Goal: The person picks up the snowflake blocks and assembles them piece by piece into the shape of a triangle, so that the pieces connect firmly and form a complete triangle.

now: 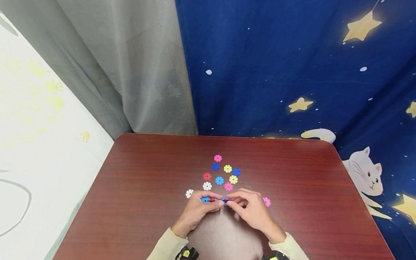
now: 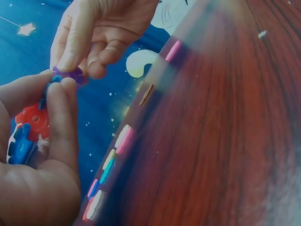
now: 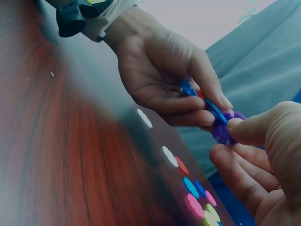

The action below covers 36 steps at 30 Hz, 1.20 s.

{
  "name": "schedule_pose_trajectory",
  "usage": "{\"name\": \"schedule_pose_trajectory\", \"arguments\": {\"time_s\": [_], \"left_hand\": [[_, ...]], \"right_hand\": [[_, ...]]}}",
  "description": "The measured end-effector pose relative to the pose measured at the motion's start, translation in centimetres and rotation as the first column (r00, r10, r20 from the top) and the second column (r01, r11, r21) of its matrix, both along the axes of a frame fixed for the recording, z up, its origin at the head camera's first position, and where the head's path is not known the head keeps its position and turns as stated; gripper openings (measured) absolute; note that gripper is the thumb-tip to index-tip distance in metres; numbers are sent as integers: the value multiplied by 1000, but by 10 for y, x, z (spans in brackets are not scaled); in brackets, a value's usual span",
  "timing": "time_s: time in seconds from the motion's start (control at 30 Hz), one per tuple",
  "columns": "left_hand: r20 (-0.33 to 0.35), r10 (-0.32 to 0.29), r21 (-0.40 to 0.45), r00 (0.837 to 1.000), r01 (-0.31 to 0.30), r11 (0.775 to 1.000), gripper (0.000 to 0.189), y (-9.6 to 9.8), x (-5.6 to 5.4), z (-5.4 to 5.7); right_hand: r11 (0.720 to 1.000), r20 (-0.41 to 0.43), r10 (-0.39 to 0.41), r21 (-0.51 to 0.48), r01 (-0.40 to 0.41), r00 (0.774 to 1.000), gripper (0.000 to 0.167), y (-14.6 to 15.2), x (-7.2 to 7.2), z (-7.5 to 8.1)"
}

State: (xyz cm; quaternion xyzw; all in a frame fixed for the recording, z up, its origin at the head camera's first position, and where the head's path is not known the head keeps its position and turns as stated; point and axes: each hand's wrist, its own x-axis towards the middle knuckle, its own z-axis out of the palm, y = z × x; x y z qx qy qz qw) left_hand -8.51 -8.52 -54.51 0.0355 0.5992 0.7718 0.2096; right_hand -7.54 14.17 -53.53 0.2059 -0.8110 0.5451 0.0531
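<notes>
In the head view my left hand (image 1: pixel 195 209) and right hand (image 1: pixel 255 211) meet above the near part of the table. My left thumb and fingers grip a short chain of notched plastic discs. It runs from a blue disc (image 2: pixel 19 148) through a red disc (image 2: pixel 34 120) to a second blue disc (image 3: pixel 215 110). A purple notched disc (image 3: pixel 221 135) is pinched between my right thumb and fingers. Its edge meets the second blue disc right at my left fingertips, which partly hide the joint.
Loose notched discs lie flat beyond my hands on the brown table (image 1: pixel 143 173), among them a red disc (image 1: pixel 207 176), a light blue disc (image 1: pixel 219 180) and a white disc (image 1: pixel 207 186). One pink disc (image 1: pixel 266 201) is right of my right hand. Curtains hang behind the table.
</notes>
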Motion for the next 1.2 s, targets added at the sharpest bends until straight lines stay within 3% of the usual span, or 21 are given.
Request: {"name": "schedule_pose_trajectory", "arguments": {"time_s": [0.23,0.4,0.53,0.73,0.97,1.2], "left_hand": [[-19,70,-129,997,-72,989,33,-5,-1,0],[-31,86,-137,996,-89,987,32,-8,-1,-1],[-63,78,-166,995,-87,982,31,-9,-1,-2],[-83,6,-160,997,-19,987,30,-10,0,-1],[-104,-5,-128,995,-8,992,27,-9,1,-3],[-100,0,-162,995,-16,987,21,-8,1,-1]], "right_hand": [[994,-54,-90,65,93,995,14,23,-6,-3],[978,-60,-150,137,157,987,17,46,-10,-5],[953,-36,-207,216,210,978,19,65,-10,-7],[906,-59,-261,329,266,963,23,88,-9,-8],[835,-32,-269,491,250,963,30,100,-5,-10],[802,-16,-258,554,223,966,24,101,-2,-10]]}}
